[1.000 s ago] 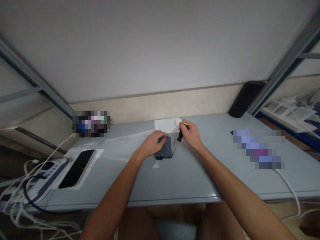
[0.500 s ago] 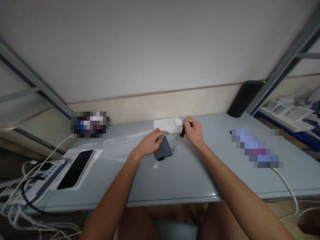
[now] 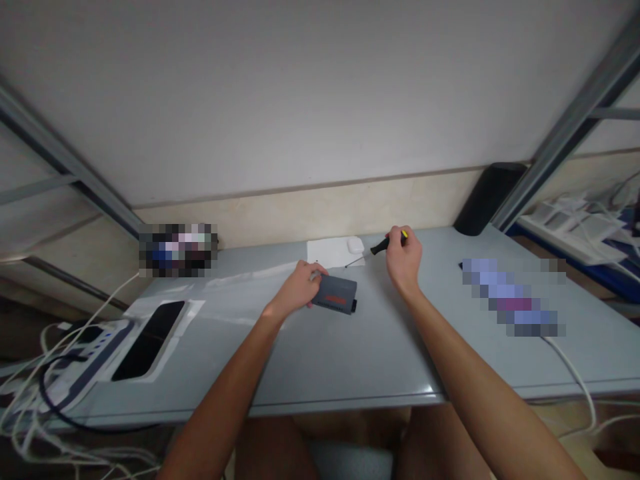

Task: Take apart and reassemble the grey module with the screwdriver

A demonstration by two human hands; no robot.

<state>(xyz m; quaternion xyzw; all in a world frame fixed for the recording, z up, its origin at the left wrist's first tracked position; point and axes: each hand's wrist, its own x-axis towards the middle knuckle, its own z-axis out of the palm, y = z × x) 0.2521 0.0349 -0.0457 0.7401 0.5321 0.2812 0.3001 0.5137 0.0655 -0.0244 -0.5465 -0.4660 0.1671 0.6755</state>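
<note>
A small dark grey box (image 3: pixel 337 293) with red markings is at the middle of the desk, its long side running left to right. My left hand (image 3: pixel 299 288) grips its left end, fingers closed round the edge. In my right hand (image 3: pixel 404 257) is a screwdriver (image 3: pixel 381 246) with a black and yellow handle. Its thin shaft points left, the tip above the white paper (image 3: pixel 325 252) behind the box. Tip and box are apart. A small white case (image 3: pixel 355 245) lies on the paper's right part.
On the grey desk (image 3: pixel 350 367), a phone (image 3: pixel 150 340) and a power strip (image 3: pixel 95 363) with tangled cables are at the left. A black cylinder (image 3: pixel 490 199) stands at the back right. Two blurred-out items (image 3: pixel 179 250) (image 3: pixel 513 297) lie left and right.
The grey box has turned to lie sideways, and my left hand now grips its left end. My right hand has moved right and slightly back, lifting the screwdriver tip away from beside the box.
</note>
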